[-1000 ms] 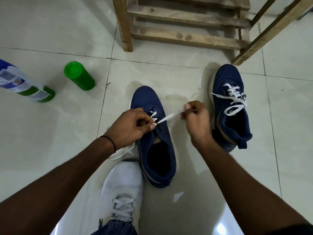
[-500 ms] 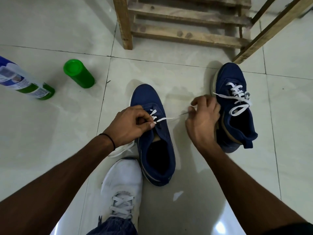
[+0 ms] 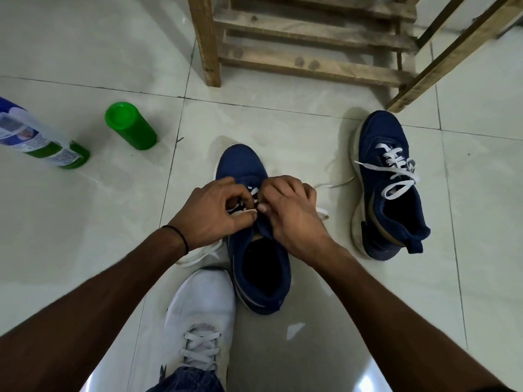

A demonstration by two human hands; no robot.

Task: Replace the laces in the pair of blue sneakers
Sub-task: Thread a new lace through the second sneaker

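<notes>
Starting closest in: a white sneaker [image 3: 202, 306] on the person's foot, with the near blue sneaker [image 3: 260, 278] just beyond it on the floor [image 3: 85, 222]. Both hands crowd over its eyelets. The left hand [image 3: 215, 213] has its fingers curled, thumb and forefinger pinching the white lace [image 3: 322, 214]. The right hand [image 3: 291, 213] curls tight on it too (loose end trailing out beneath). Further right sits the second blue sneaker [image 3: 390, 188], laced; beyond, a green bottle [image 3: 130, 125] and a wooden rack [image 3: 311, 60].
</notes>
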